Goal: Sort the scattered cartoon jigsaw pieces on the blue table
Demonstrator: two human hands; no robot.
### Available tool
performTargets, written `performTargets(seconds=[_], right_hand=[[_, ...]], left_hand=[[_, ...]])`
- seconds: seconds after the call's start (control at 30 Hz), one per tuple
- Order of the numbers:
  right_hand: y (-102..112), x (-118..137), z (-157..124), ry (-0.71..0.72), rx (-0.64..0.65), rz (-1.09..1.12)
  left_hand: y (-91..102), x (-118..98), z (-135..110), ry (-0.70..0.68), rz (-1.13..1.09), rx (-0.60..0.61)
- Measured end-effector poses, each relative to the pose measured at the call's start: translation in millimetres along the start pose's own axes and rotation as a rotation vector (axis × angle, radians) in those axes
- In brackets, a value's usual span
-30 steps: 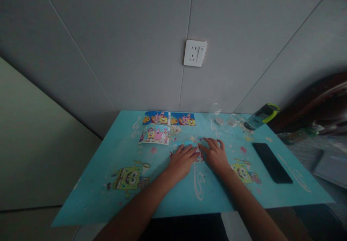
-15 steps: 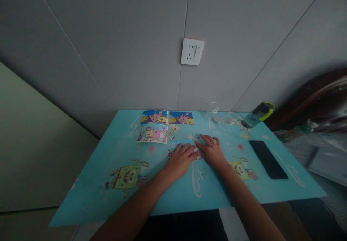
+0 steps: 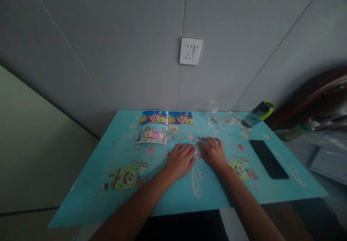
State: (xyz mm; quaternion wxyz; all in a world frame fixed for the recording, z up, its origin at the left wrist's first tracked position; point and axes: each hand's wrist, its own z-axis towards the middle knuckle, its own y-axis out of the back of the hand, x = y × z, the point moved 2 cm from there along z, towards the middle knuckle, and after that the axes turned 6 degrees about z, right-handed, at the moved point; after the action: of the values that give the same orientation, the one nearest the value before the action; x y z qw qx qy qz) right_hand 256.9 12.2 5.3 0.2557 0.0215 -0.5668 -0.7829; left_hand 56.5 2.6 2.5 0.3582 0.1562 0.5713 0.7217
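A colorful cartoon picture (image 3: 197,154), apparently a partly assembled jigsaw puzzle, lies flat in front of me. My left hand (image 3: 182,158) rests palm down across its middle, fingers stretched out and covering much of it. At its right side is my right hand (image 3: 214,152), fingers loosely bent and apart, tips on the tabletop near the picture's upper right corner. Small colored bits (image 3: 197,137) lie by those fingertips, too small to make out clearly. Behind my left hand is a printed cartoon sheet (image 3: 152,134) with a slightly curled edge.
Two blue cartoon cards (image 3: 154,117) lie along the table's back edge. Clear plastic containers (image 3: 213,108) and a tilted dark bottle (image 3: 257,115) with a yellow-green loop stand at back right. A black flat object (image 3: 269,159) lies on the right. The wall carries a socket (image 3: 191,51).
My right hand has drawn its fingers in and shifted slightly away from the picture. My left hand's fingers have moved a little left, uncovering more of the picture's right side.
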Motion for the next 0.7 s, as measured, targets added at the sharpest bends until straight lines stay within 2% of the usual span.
performTargets(seconds=[0.23,0.4,0.53,0.7], right_hand=[[-2,-3,0,-0.012,-0.006,0.302],[5,-8,1,0.067,0.043,0.482],[10,-13,0,0.123,0.084,0.498],[8,-14,-5,0.142,0.145,0.410]], left_hand=[[8.0,6,1,0.009,-0.036,0.007],[5.5,7,3,-0.005,-0.021,0.004],[-2.7,7,3,-0.021,0.024,-0.028],[-9.7,9,1,-0.118,0.122,-0.075]])
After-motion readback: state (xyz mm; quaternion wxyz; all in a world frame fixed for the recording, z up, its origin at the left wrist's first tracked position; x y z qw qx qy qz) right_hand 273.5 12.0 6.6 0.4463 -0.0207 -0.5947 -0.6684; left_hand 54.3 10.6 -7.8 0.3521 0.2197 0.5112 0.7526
